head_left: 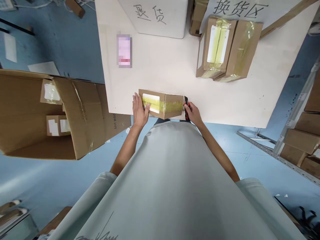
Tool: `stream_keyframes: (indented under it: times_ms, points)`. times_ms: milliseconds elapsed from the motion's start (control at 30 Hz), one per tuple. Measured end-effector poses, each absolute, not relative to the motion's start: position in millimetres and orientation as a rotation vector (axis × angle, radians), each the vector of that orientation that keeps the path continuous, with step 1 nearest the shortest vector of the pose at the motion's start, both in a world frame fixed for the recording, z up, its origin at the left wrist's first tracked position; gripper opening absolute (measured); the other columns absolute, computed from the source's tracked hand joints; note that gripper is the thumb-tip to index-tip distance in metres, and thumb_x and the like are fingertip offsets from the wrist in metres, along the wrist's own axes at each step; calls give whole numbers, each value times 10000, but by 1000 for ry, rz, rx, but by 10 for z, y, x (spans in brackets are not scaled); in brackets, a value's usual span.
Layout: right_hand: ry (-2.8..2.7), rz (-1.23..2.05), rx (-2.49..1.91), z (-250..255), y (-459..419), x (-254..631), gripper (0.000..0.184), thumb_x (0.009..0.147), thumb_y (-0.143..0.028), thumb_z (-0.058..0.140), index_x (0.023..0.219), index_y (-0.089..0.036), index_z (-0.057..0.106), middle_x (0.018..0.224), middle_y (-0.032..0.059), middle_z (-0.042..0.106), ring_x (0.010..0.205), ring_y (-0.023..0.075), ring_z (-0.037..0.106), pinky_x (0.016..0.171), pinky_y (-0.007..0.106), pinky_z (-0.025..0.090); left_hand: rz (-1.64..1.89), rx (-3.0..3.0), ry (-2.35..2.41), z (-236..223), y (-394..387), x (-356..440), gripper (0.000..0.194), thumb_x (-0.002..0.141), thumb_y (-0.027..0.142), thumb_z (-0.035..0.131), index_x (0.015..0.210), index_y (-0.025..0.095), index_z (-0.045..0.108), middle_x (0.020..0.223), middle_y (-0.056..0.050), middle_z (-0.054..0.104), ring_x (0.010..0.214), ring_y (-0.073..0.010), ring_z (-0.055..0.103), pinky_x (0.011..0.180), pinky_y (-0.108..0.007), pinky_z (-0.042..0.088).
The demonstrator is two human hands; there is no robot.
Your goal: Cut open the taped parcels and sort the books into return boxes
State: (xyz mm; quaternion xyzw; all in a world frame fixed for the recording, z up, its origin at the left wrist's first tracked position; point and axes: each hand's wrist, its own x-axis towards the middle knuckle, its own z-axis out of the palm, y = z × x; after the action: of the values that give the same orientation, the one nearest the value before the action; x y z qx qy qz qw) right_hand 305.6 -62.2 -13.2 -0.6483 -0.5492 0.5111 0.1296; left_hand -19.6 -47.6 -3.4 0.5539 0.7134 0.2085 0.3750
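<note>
Openly spread, left hand (140, 112) on taped box (170, 101), right hand (195, 115) gripping red-black cutter (186, 108).

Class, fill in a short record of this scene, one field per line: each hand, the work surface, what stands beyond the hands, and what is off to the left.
Left hand: against the left end of the taped box, thumb on its face
Right hand: holding a red-and-black cutter by the box's right end
Surface: white table
Beyond the hands: two larger taped boxes, side by side
Left: big open carton with smaller boxes inside
</note>
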Motion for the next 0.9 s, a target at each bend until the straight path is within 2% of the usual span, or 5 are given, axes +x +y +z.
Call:
stream_keyframes:
  times_ms: [100, 300, 467, 667, 900]
  points:
    - [-1417, 1498, -1889, 38, -624, 2830, 643, 1134, -784, 259, 1182, -252, 619, 1101, 86, 752, 1012, 227, 729, 882, 326, 581, 606, 1456, 1786, 83, -491, -262, 839, 1082, 819, 498, 1740, 298, 485, 1900, -129, 297, 1805, -324, 148, 1463, -582, 158]
    - [-1300, 1360, -1859, 427, -603, 2461, 618, 1125, -778, 370, 1207, -240, 664, 1103, 74, 740, 985, 227, 714, 897, 350, 586, 741, 1453, 1580, 400, -519, -300, 704, 1145, 762, 398, 1654, 329, 617, 1775, -96, 540, 1711, -310, 429, 1393, -549, 392]
    - [-1481, 1048, -2010, 768, -468, 2272, 648, 1168, -725, 304, 1251, -221, 703, 1092, 88, 739, 1017, 249, 692, 906, 350, 571, 818, 1324, 1439, 364, -451, -305, 690, 1158, 734, 400, 1673, 318, 594, 1758, -93, 563, 1675, -296, 488, 1378, -506, 424]
    - [-1771, 713, -2196, 922, -261, 2196, 662, 1210, -633, 196, 1387, -240, 698, 1246, 153, 738, 1180, 304, 697, 1031, 421, 557, 824, 1114, 1308, 105, -313, -298, 596, 1144, 656, 520, 1584, 279, 656, 1643, -139, 666, 1483, -300, 685, 1181, -475, 619]
    - [-1828, 490, -2403, 1199, -352, 1997, 643, 1220, -565, 163, 1428, -233, 672, 1303, 183, 713, 1205, 329, 701, 997, 422, 553, 758, 1305, 1263, 270, 335, -431, 339, 1042, 429, 773, 1337, 266, 808, 1438, -90, 779, 1250, -282, 776, 1046, -435, 671]
